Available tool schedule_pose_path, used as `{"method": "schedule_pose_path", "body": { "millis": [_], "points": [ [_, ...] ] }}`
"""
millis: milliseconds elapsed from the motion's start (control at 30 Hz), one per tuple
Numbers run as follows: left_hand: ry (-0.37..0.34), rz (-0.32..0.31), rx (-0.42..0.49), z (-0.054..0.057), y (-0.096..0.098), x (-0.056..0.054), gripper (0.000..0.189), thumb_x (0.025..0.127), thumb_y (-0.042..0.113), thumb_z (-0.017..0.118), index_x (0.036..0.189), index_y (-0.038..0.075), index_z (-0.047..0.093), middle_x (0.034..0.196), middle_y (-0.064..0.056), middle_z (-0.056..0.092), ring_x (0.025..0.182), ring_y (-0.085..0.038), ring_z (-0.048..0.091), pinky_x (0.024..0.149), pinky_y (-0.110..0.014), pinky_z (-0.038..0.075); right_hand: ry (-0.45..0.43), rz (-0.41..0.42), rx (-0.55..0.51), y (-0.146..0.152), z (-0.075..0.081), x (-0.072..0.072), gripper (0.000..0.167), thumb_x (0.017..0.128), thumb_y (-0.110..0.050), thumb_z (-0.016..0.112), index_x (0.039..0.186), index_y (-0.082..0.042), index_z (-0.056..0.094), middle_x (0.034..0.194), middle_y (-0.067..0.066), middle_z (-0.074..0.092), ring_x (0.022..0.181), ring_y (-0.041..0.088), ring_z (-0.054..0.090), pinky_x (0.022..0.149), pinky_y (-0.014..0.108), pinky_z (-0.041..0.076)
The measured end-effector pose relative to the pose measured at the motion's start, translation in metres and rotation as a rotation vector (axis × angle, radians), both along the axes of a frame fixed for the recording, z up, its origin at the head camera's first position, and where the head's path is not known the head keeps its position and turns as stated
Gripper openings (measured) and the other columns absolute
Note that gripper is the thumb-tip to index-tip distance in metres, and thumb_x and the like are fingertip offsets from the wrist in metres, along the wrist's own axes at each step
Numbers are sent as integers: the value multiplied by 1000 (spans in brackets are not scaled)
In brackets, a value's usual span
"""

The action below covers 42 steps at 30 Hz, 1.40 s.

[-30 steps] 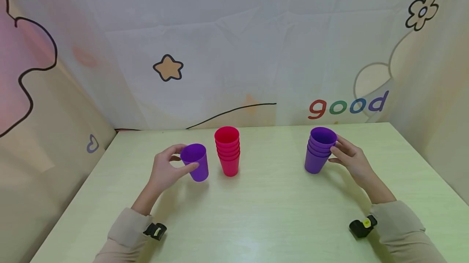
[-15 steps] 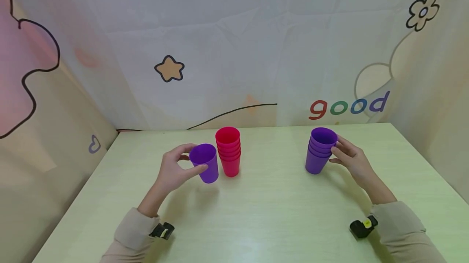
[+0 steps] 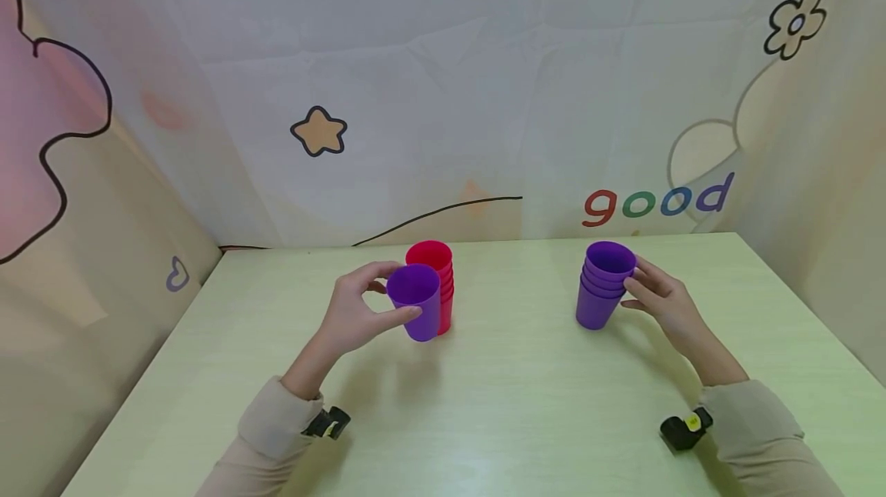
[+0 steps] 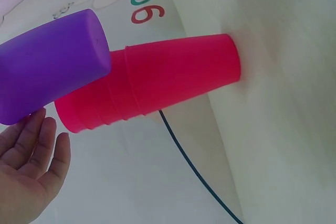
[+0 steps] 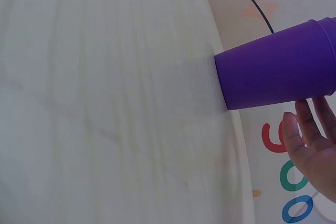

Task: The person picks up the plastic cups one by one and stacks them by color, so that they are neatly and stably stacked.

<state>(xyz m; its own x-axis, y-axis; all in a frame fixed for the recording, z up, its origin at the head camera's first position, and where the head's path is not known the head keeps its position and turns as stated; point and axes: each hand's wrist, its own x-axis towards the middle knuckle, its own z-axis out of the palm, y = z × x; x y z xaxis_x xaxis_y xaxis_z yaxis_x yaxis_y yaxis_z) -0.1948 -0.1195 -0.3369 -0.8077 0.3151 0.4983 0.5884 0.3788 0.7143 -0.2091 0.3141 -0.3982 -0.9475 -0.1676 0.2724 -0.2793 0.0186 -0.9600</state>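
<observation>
My left hand (image 3: pixel 361 311) grips a single purple cup (image 3: pixel 424 312) near its rim, thumb on the near side and fingers behind. Its base is off the table, as the left wrist view shows, and a shadow falls below it. The cup overlaps a stack of red cups (image 3: pixel 444 281), which stands upright on the table just behind and partly hidden. On the right, a stack of purple cups (image 3: pixel 597 301) rests on the table. My right hand (image 3: pixel 661 301) holds that stack's upper right side between thumb and fingers; the fingers (image 5: pixel 307 129) show at its side in the right wrist view.
The pale table (image 3: pixel 512 397) ends at a printed cloth backdrop (image 3: pixel 443 112) close behind the stacks. More cloth (image 3: pixel 124 328) runs along the left side. A black wrist camera (image 3: pixel 681 429) is worn at the right cuff, and another (image 3: pixel 327 423) at the left.
My left hand has carried the purple cup rightward, from left of the red stack to in front of it. The right hand and its stack have stayed in place.
</observation>
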Motion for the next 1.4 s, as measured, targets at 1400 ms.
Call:
{"method": "schedule_pose_path", "body": {
  "millis": [1400],
  "points": [
    [-26,-166,55,41,98,-26,45,72,20,76,112,7,60,100,-1,63,92,-10,53,72,-28,48,-27,-11,-9,-2,2,1,55,94,-10,48,142,-1,24,108,-17,58,96,-2,56,73,20,50]
  ]
}}
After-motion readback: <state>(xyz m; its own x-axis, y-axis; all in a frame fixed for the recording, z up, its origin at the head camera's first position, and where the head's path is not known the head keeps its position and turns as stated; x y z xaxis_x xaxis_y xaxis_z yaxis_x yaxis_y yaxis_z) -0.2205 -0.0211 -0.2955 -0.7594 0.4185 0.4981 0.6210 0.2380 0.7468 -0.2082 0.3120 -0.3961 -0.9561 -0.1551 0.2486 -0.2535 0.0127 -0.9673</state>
